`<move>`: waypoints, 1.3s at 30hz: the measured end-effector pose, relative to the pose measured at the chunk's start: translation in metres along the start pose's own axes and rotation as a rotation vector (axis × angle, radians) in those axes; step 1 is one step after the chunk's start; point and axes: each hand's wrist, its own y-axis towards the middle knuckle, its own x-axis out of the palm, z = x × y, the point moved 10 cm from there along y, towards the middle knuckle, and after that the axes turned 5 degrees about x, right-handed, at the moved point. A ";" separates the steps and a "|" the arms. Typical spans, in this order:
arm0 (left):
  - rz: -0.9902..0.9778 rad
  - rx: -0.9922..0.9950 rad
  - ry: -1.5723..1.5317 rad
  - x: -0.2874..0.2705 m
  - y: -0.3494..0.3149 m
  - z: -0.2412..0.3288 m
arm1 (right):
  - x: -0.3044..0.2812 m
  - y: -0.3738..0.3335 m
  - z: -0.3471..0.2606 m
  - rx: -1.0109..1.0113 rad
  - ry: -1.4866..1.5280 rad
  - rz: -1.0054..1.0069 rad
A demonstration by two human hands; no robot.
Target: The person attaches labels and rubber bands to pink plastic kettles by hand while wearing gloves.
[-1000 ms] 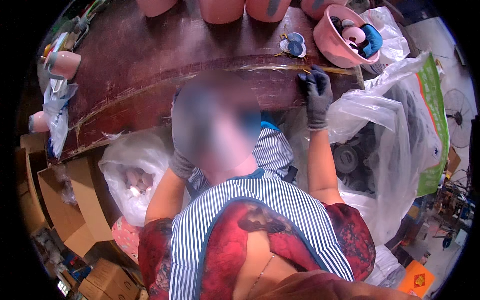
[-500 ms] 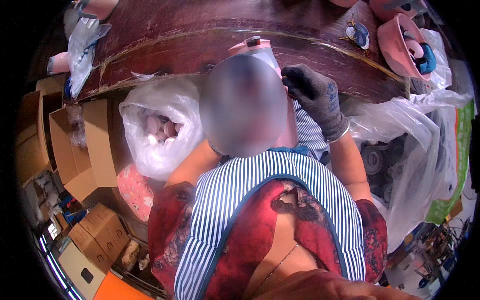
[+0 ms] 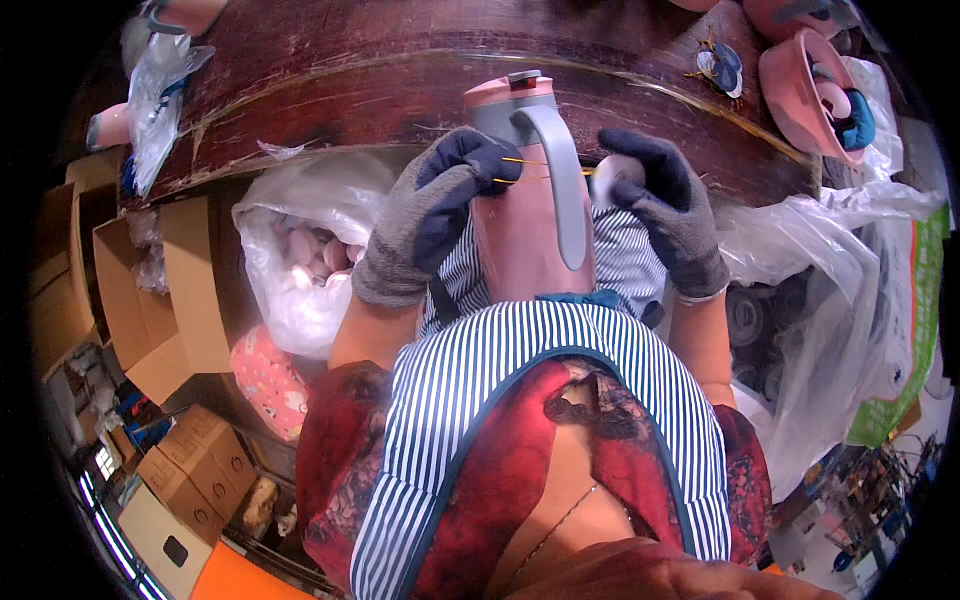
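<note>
A pink jug with a grey handle and a pink-and-grey lid stands in front of my body, spout end away from me. My left hand, in a grey glove with dark fingertips, pinches a thin yellow cord at the jug's left side. The cord runs across the jug near the handle toward the other hand. On the right side, my gloved right hand grips a white round tag between thumb and fingers. Whether the cord passes behind the handle is hard to make out.
Beyond the jug lies a dark red wooden table. Pink discs fill a plastic bag at left, beside an open carton. Dark round parts lie in a clear bag at right. A pink basin and several tags lie far right.
My left hand has come up into sight beside the jug, holding the cord. My right hand has moved slightly right, and the white tag now shows in it. The jug is now plainly visible.
</note>
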 end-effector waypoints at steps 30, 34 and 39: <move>-0.156 0.640 0.844 0.064 0.022 0.074 | 0.033 0.017 -0.055 -0.360 0.347 0.158; 0.000 0.509 0.586 0.047 0.015 0.063 | 0.024 0.001 -0.055 -0.474 0.206 0.299; 0.231 0.503 -0.058 0.000 0.031 0.057 | 0.024 0.029 -0.018 -0.201 0.348 0.208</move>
